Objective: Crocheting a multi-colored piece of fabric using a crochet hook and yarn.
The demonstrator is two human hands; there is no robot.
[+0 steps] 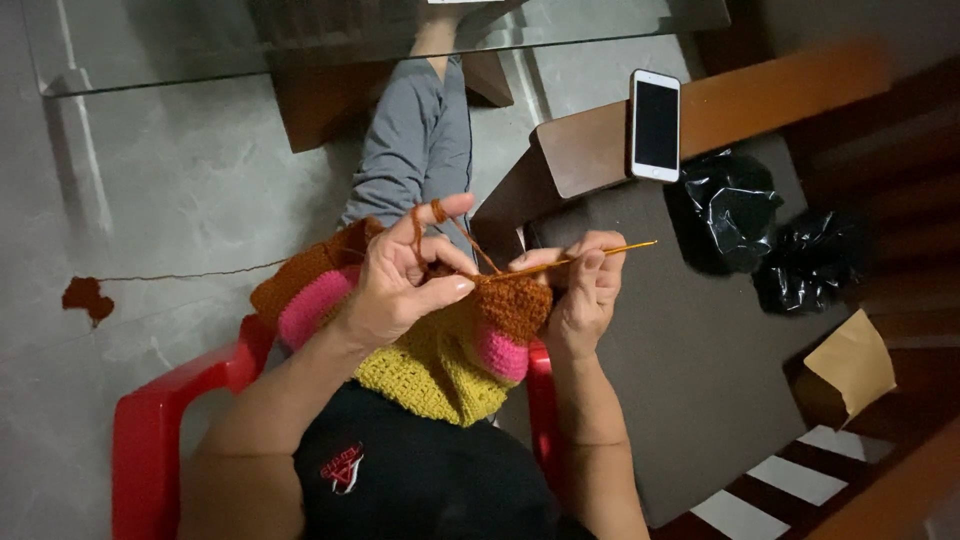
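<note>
Where the two hands meet over the lap, much is hidden: the working tip of the crochet hook (590, 256) disappears behind the fingers, and the stitch being worked cannot be made out. The right hand (588, 290) is closed in a pinch on the hook's orange-gold shaft, whose free end sticks out toward 2 o'clock. The left hand (405, 275) pinches the rust-brown top edge of the crocheted piece (450, 360) with thumb and middle fingers, its forefinger raised at 12 o'clock with the rust yarn (440, 212) wrapped round it. The piece, banded rust, pink and mustard yellow, lies in the lap between the forearms; its far side is covered by the left hand. A thin strand runs off toward 9 o'clock to a small rust scrap (88, 298) on the grey floor (180, 190). The red chair (150, 430) is cut off by the lower edge. At 1 o'clock a white phone (656, 125) rests on a brown ledge (590, 150), with two crumpled black bags (735, 205) near it at 2 o'clock; what is in them cannot be seen. Open floor lies from 9 to 11 o'clock, below the glass tabletop (150, 40)
</note>
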